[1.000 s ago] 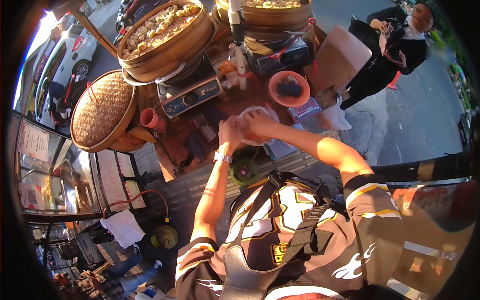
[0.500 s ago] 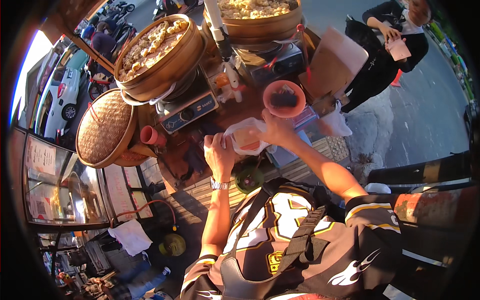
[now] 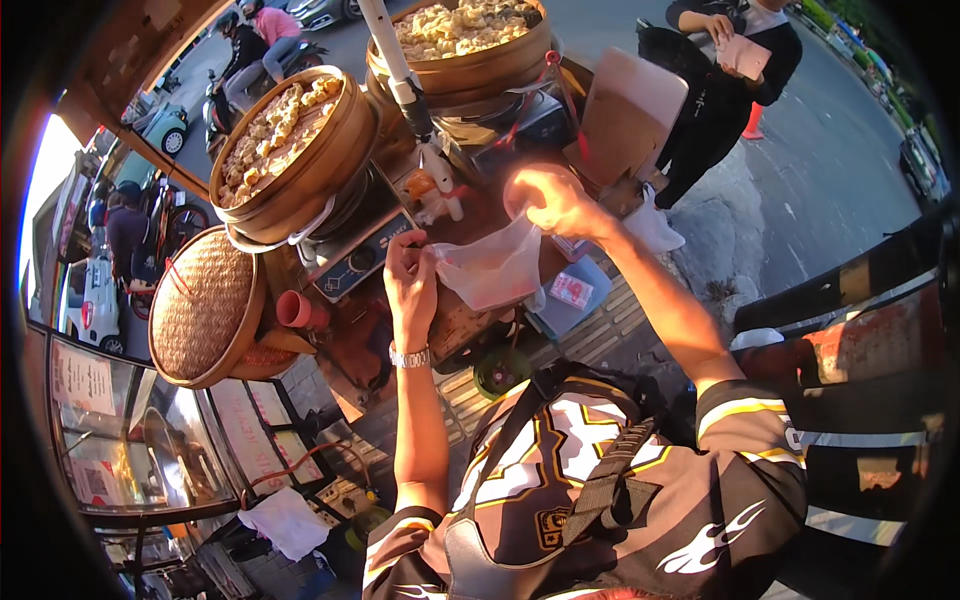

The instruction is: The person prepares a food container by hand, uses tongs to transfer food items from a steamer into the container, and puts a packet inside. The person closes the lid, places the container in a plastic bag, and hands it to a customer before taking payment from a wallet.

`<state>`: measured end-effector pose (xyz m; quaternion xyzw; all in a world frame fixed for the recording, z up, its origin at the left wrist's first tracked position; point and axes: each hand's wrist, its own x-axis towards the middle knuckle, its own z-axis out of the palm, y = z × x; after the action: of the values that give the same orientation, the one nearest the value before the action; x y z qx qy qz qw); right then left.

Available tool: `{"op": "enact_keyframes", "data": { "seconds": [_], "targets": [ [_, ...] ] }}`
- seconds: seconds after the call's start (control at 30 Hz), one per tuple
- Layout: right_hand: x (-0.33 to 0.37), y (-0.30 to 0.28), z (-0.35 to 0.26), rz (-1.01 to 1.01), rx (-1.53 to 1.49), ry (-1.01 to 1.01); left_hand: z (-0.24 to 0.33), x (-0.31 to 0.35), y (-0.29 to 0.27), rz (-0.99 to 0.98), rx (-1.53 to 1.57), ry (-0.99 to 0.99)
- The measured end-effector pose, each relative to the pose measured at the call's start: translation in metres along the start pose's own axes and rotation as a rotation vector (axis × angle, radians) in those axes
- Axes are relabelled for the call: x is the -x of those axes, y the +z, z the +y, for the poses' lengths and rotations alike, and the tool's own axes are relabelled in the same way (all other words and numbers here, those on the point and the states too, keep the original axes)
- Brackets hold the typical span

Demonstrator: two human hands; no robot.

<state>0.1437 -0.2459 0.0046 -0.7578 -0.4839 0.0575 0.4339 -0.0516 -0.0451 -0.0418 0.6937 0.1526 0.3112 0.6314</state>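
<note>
A thin translucent plastic bag (image 3: pixel 490 268) is stretched between my two hands, with something pale and pinkish showing through it. My left hand (image 3: pixel 408 278), a metal watch on its wrist, pinches the bag's left edge. Higher up, in bright sun, my right hand (image 3: pixel 560 208) has its fingers curled at the bag's upper right corner. The reddish cup with dark contents is hidden or lost in glare behind that hand. Above the bag, two round bamboo steamers (image 3: pixel 345 155) (image 3: pixel 545 40) hold heaps of pale dumplings.
Under the left steamer stands a portable gas stove (image 3: pixel 365 255). A woven steamer lid (image 3: pixel 205 300) and a red cup (image 3: pixel 298 310) are at the left. Beside the bag lie a pink-and-white pack (image 3: pixel 571 290) and a blue-grey flat item (image 3: pixel 590 310). A person (image 3: pixel 740 60) stands at the right.
My right hand has risen from beside the reddish cup, pulling the bag upward and wider. My left hand has moved up and slightly left. The view has shifted.
</note>
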Motion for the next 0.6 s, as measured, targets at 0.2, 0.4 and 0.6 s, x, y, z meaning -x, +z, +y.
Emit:
{"op": "enact_keyframes", "data": {
  "seconds": [0.2, 0.4, 0.6],
  "targets": [
    [0.024, 0.017, 0.004, 0.261, 0.068, 0.009, 0.018, 0.002, 0.021, -0.192, -0.034, 0.033],
    [0.024, 0.075, -0.07, 0.086, 0.008, -0.073, -0.058, -0.014, 0.024, -0.406, -0.319, 0.204],
    [0.099, 0.086, -0.035, 0.408, 0.048, -0.083, -0.007, -0.007, 0.049, -0.277, -0.478, 0.277]
  ]
}}
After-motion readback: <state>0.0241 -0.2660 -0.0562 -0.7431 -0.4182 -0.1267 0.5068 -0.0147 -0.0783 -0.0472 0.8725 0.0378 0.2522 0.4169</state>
